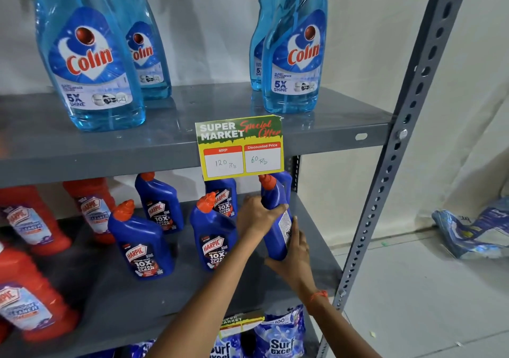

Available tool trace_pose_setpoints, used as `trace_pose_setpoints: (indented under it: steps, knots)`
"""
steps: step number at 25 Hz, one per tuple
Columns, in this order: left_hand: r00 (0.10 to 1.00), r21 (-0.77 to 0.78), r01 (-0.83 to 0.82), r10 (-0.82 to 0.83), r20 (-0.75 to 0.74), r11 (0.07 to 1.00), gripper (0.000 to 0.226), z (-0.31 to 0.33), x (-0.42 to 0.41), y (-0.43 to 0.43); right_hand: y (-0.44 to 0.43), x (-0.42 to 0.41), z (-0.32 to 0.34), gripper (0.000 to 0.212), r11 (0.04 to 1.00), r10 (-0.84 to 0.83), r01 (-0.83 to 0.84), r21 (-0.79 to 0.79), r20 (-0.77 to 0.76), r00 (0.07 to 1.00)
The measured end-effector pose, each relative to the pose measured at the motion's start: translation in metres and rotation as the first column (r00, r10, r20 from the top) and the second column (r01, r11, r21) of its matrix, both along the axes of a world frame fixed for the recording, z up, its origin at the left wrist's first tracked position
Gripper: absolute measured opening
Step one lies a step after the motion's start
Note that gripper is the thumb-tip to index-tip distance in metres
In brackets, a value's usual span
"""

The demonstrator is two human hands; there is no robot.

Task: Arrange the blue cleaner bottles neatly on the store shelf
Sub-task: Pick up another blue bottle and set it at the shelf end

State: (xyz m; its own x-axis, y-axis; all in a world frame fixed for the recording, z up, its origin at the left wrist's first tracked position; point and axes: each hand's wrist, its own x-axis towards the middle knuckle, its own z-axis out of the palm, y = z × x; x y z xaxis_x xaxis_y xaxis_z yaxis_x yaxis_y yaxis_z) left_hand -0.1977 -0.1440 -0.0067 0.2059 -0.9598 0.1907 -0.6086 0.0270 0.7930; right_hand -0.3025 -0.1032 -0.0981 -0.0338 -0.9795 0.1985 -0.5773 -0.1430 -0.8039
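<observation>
Several dark blue cleaner bottles with orange caps stand on the middle shelf [308, 236]. One blue bottle [275, 228] at the right end is gripped by both hands and turned so its back label faces right. My left hand [256, 214] wraps its upper body from the left. My right hand [293, 253] cups its lower right side and base. Another blue bottle [217, 236] stands just left of it, a third [143, 247] further left. Two more [159, 203] [223, 196] stand behind. One bottle [285, 182] is mostly hidden behind the held one.
Red cleaner bottles [30, 220] fill the shelf's left side. Light blue glass-cleaner bottles [91, 54] [294, 49] stand on the upper shelf, with a price card [239, 148] on its edge. Detergent packs [281, 335] lie below. The slotted upright post [385, 192] bounds the right; bags [473, 231] lie on the floor.
</observation>
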Motion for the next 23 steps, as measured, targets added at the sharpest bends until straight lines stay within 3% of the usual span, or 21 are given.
trace_pose_setpoints:
  steps: [2,4,6,7,11,15,20,23]
  knots:
    - [0.959,0.065,0.163,-0.143,-0.245,0.985,0.044,0.003,0.007,-0.003,0.0,-0.008,0.003,0.096,0.997,0.071,-0.072,-0.001,0.191,0.979]
    - [0.778,0.076,0.426,-0.322,-0.54,0.902,0.036,0.003,0.016,-0.003,0.0,-0.018,0.007,0.078,0.987,0.146,-0.16,0.005,0.382,0.912]
    - [0.613,0.008,0.558,-0.406,-0.677,0.83,0.039,-0.002,0.023,-0.005,-0.006,-0.026,0.013,0.065,0.98,0.167,-0.2,0.026,0.445,0.88]
    - [0.595,-0.015,0.556,-0.41,-0.692,0.831,0.04,-0.004,0.025,-0.006,-0.009,-0.029,0.016,0.062,0.976,0.168,-0.212,0.048,0.448,0.878]
    - [0.792,-0.089,0.328,-0.325,-0.516,0.941,0.027,-0.007,0.022,-0.011,-0.025,-0.04,0.023,0.039,0.967,0.191,-0.248,0.053,0.49,0.851]
    - [0.883,-0.18,0.242,-0.293,-0.366,0.953,0.041,-0.023,0.02,-0.014,-0.046,-0.033,0.017,0.046,0.976,0.156,-0.208,0.061,0.467,0.87]
    - [0.899,-0.268,0.231,-0.311,-0.309,0.935,0.039,-0.035,0.017,-0.013,-0.067,-0.026,0.009,0.063,0.988,0.109,-0.148,0.053,0.444,0.89]
    - [0.904,-0.263,0.237,-0.311,-0.292,0.935,0.035,-0.037,0.017,-0.011,-0.072,-0.026,0.01,0.054,0.992,0.054,-0.098,0.085,0.416,0.908]
